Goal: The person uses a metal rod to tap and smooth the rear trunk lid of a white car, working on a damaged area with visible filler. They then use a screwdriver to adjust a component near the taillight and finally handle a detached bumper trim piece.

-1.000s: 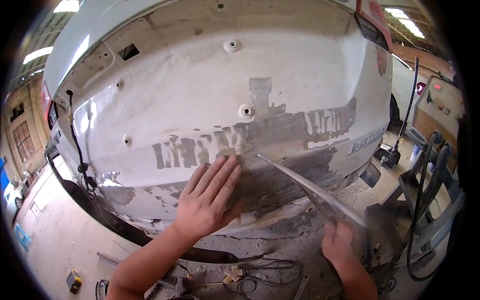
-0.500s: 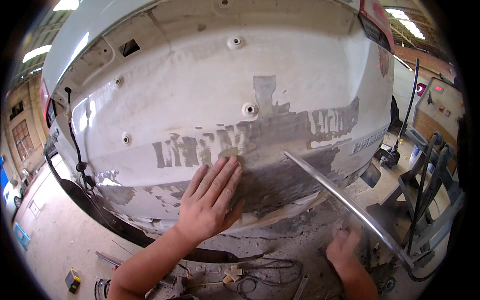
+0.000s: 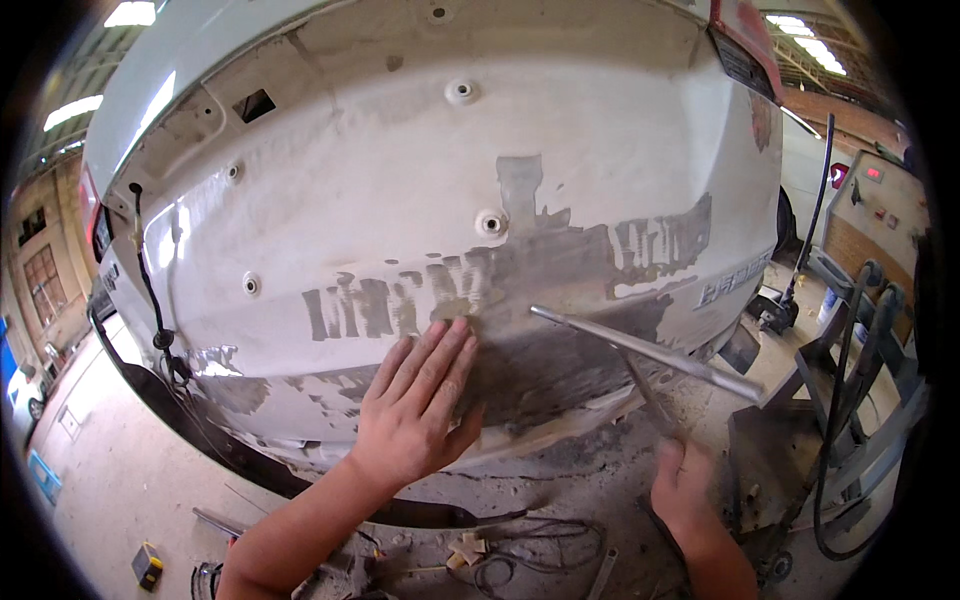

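My left hand (image 3: 420, 405) lies flat on the lower part of a white car's rear panel (image 3: 360, 220), fingers stretched and slightly spread. Grey, scraped patches (image 3: 540, 350) mark the panel beside its fingertips. To the lower right, my right hand (image 3: 685, 482) is closed round the thin handle of a metal hammer (image 3: 650, 348). The hammer's long, narrow head runs across the right part of the panel, its far tip close to the grey area; whether it touches cannot be made out. My right fingers are somewhat blurred.
Cables (image 3: 540, 545) lie on the dusty floor under the car, and a yellow-black tool (image 3: 147, 565) lies at the lower left. A metal frame with hoses (image 3: 865, 330) and a panelled machine (image 3: 880, 215) stand on the right. A black wiring lead (image 3: 150, 260) hangs at the panel's left.
The hammer's head has swung from a steep slant to a flatter one, its tip shifting left. Its handle now shows above my right hand. My left hand stays on the panel.
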